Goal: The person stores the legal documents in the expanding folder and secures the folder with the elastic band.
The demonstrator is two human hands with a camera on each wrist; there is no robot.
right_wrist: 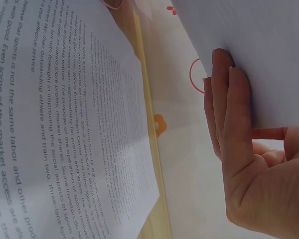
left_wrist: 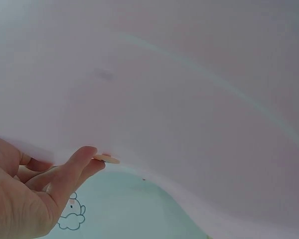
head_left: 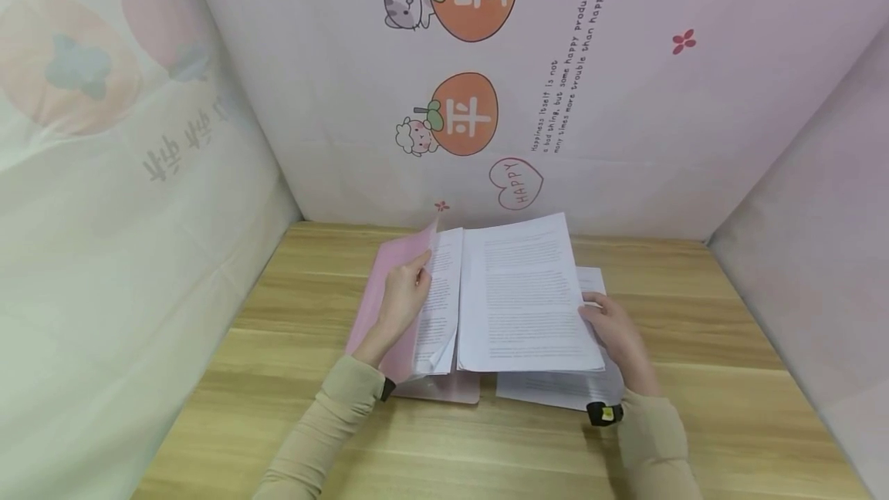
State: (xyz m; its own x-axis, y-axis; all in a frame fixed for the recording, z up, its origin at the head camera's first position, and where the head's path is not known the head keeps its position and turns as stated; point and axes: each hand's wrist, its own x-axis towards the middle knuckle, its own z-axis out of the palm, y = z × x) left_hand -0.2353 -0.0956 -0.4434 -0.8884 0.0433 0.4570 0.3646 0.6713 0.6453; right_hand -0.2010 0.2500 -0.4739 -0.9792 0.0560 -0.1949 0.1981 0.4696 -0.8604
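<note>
My left hand (head_left: 404,295) pinches the raised cover edge of a pink folder (head_left: 385,284). In the left wrist view, the thumb and fingers of that hand (left_wrist: 37,199) meet at the edge of the pale pink cover (left_wrist: 174,114). Beside the cover lie printed pages (head_left: 443,292), partly hidden behind it, with a lower corner curled. My right hand (head_left: 614,330) grips the right edge of a printed paper stack (head_left: 528,292), which is lifted and tilted. In the right wrist view, straight fingers back the stack (right_wrist: 274,59); the thumb is mostly hidden.
Under the lifted stack, a printed sheet (head_left: 556,392) lies on the wooden table (head_left: 312,407), seen large in the right wrist view. Printed cloth walls stand behind (head_left: 625,137) and at both sides. Black straps circle both wrists.
</note>
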